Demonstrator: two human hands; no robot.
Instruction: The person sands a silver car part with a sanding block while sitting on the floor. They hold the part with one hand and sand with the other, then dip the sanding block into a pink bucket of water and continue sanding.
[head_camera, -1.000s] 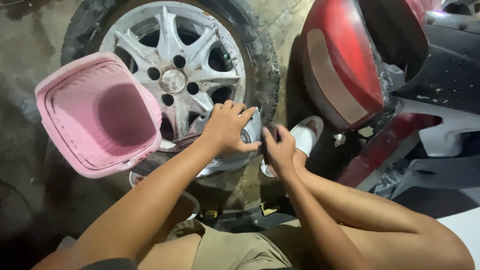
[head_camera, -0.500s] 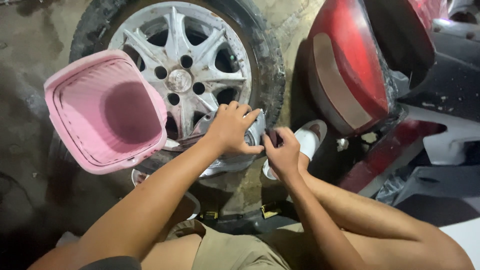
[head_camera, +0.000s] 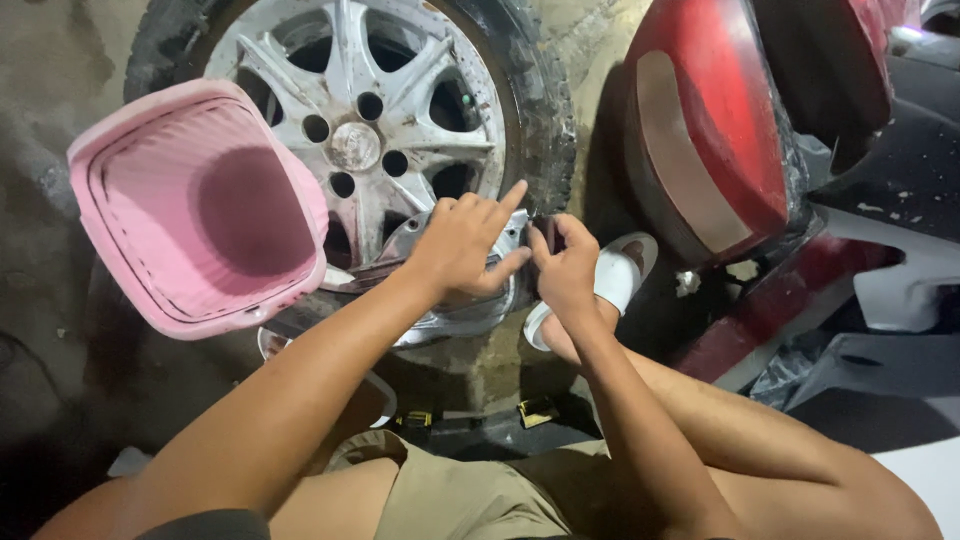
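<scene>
Grimy concrete floor (head_camera: 60, 120), dark with stains, pretty dim overall with light falling from above. A red car body panel (head_camera: 715, 130) leans just right of the wheel (head_camera: 400, 130), with black and white bodywork (head_camera: 890, 230) further right. A pink plastic basket (head_camera: 190, 210) sits tilted at the wheel's left.

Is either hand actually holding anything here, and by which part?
Left hand rests spread on the silver wheel rim at its lower edge, not closed on it. Right hand pinches something small and dark at the rim's edge; what it is cannot be told.
</scene>
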